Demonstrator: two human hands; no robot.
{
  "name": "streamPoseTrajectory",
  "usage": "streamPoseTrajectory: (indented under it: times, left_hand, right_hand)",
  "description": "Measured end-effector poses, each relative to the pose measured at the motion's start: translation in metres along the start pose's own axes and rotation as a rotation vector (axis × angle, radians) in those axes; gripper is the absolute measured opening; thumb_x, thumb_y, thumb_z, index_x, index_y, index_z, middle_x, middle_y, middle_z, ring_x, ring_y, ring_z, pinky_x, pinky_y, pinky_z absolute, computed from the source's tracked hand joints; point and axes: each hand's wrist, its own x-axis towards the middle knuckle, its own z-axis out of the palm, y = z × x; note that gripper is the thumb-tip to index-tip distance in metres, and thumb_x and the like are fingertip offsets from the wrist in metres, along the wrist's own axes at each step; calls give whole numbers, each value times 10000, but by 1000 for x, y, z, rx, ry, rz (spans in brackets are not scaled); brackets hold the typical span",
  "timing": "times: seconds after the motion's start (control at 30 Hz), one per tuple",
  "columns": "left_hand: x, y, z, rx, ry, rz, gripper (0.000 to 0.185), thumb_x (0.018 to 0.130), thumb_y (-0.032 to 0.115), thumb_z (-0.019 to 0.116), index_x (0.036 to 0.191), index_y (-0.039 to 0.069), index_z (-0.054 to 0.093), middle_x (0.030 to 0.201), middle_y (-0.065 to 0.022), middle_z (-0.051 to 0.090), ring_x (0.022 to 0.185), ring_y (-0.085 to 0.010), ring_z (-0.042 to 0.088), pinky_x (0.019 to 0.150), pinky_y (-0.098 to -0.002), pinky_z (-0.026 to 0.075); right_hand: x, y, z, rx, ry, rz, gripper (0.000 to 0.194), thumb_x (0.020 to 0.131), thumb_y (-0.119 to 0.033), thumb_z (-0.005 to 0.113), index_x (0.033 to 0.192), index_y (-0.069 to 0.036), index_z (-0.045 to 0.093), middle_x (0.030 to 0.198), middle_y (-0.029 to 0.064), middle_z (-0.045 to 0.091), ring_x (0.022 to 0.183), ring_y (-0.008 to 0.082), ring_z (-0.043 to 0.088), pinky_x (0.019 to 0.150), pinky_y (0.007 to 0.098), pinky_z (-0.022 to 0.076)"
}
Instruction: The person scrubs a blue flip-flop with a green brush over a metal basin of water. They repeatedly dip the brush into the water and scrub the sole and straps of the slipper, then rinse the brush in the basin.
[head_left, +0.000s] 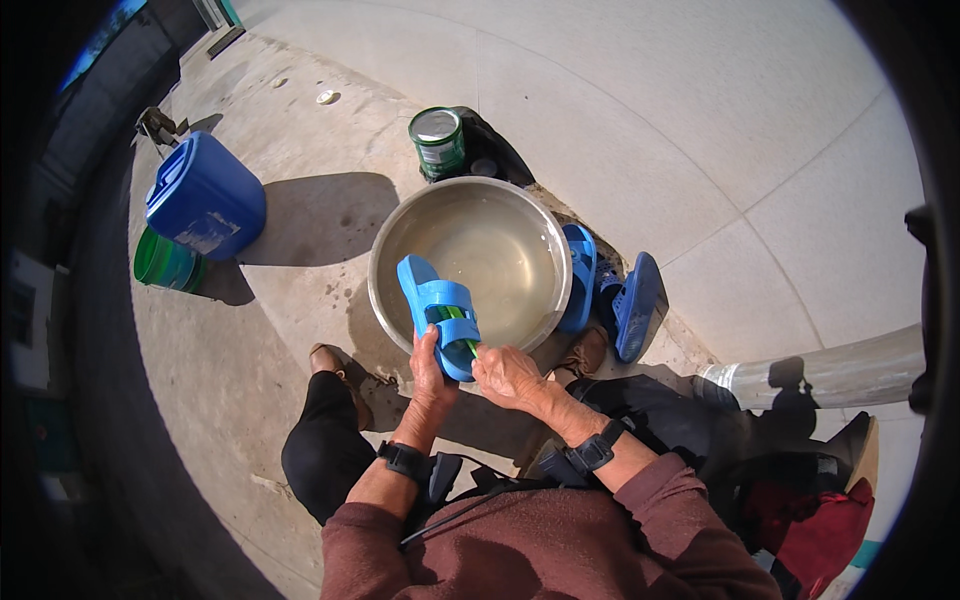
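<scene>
My left hand (433, 369) grips the heel end of a light-blue plastic slide sandal (415, 279) with two ribbed straps. The sandal is tilted over the near left rim of a round metal basin (380, 232) holding slightly cloudy water (502, 259). My right hand (504, 375) is closed around the handle of a green brush (454, 312), whose head is inside the sandal, under the straps. Its bristles are hidden. Another light-blue sandal (577, 279) leans against the right side of the basin, beside darker blue perforated sandals (636, 307).
A green tin can (436, 142) stands behind the basin, next to a black bag (491, 146). To the left are a blue plastic jerrycan (214, 199) and a green bucket (161, 259). A thick pipe or pole (840, 373) lies across the right side.
</scene>
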Motion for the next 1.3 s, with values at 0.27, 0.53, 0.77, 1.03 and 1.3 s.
streamPoseTrajectory:
  times: [0.27,0.53,0.77,1.03,1.3]
  left_hand:
    - [18,35,-23,-99,38,23,552,835,394,562,1251,81,379,1109,-119,525,975,-263,561,851,-415,472]
    - [0,-2,1,-15,47,-118,535,869,419,528,1246,63,400,1131,-119,548,1001,-262,560,888,-406,448]
    - [18,30,-24,-111,26,-35,623,823,423,563,1276,43,367,1127,-138,534,997,-290,554,868,-432,460]
    - [11,2,-13,-13,20,-118,543,859,399,544,1256,69,375,1130,-130,539,1000,-271,561,886,-412,451]
    - [25,27,-27,-68,196,-9,538,832,381,565,1259,104,390,1152,-111,509,1029,-279,540,872,-434,460]
  right_hand:
    - [-13,-14,-19,122,-43,-225,227,813,-158,492,704,30,556,638,248,583,632,422,596,592,470,486]
    - [7,5,-4,66,46,-47,253,819,-173,482,670,13,567,651,261,590,638,423,597,606,469,495]
    - [-7,-9,-10,108,-44,-215,225,785,-147,502,654,25,566,623,256,575,613,415,595,575,460,485]
    - [2,-3,-8,50,1,-82,246,795,-154,495,638,15,580,640,248,589,661,411,607,615,455,502]
    - [8,14,-40,244,-145,-168,271,813,-187,480,664,23,563,610,232,543,553,371,548,578,428,442]
